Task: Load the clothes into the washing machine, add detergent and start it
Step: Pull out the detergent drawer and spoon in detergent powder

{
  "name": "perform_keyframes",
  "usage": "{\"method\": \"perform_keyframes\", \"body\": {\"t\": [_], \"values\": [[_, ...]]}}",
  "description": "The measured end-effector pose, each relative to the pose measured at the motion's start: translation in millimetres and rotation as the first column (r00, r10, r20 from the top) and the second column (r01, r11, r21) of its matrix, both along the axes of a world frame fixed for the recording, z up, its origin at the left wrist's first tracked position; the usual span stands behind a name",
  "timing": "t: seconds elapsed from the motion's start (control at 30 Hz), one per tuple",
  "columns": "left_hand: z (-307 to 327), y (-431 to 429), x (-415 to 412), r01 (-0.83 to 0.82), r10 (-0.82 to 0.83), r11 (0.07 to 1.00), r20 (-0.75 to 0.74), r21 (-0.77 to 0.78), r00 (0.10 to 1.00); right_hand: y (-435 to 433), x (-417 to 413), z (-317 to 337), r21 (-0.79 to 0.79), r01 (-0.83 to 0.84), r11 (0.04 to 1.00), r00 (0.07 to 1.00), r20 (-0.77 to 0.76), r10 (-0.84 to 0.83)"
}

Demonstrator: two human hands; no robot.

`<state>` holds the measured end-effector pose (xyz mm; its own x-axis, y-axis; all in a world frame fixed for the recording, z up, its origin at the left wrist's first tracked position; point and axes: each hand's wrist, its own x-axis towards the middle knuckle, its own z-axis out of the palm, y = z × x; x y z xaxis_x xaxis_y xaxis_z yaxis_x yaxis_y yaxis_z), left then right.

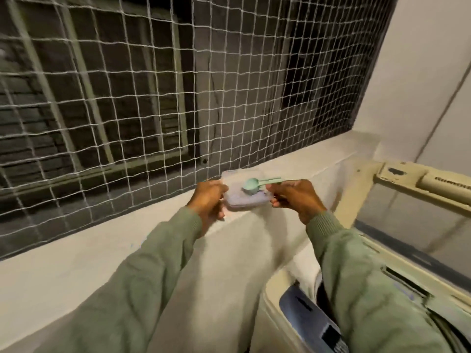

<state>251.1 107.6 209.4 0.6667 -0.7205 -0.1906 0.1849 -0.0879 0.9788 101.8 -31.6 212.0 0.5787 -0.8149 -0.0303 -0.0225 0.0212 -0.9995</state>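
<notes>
Head view: left hand [207, 200], right hand [295, 197] gripping detergent box [238, 201] at far ledge [102, 248], fingers clamping its sides; scoop [251, 186] lying on top; washer lid [420, 207] standing open; dosing, start seemingly pending.

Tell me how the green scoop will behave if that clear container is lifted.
The scoop looks like thin moulded plastic, so it is probably stiff and light. It seems to lie loose, its handle jutting past the edge of the container, so a tilt may slide it off. The left hand and right hand grip the sides, which should keep it level.
</notes>
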Motion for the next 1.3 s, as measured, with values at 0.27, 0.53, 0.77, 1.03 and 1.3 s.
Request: {"method": "perform_keyframes", "body": {"t": [0.27, 0.53, 0.77, 1.03, 1.3], "values": [[-4.5, 20.4, 28.3, -0.097, 0.097, 0.995, 0.003, 0.033, 0.995, 11.6, 37.5, -9.4, 0.023, -0.103, 0.994, 0.992, -0.064, 0.104], [-5.6, 23.6, 24.9, -0.101, 0.099, 0.994, 0.062, 0.036, 0.993, 6.2, 38.0, -10.5, 0.009, -0.125, 0.992, 0.99, -0.057, 0.125], [-13.4, 25.3, 26.2, -0.249, 0.247, 0.968, 0.049, 0.03, 0.968, 6.3, 32.8, -15.9, 0.009, -0.131, 0.991, 0.991, -0.011, 0.131], [-10.8, 39.1, 4.6, -0.171, 0.182, 0.95, 0.017, -0.261, 0.983, 10.2, 17.7, -26.4, 0.034, -0.082, 0.996, 0.995, 0.052, 0.08], [-23.8, 28.9, -53.2, 0.159, -0.108, 0.96, 0.221, -0.231, 0.969, 21.7, -27.2, -52.6, 0.032, 0.022, 0.999, 0.999, 0.027, -0.023]]}}
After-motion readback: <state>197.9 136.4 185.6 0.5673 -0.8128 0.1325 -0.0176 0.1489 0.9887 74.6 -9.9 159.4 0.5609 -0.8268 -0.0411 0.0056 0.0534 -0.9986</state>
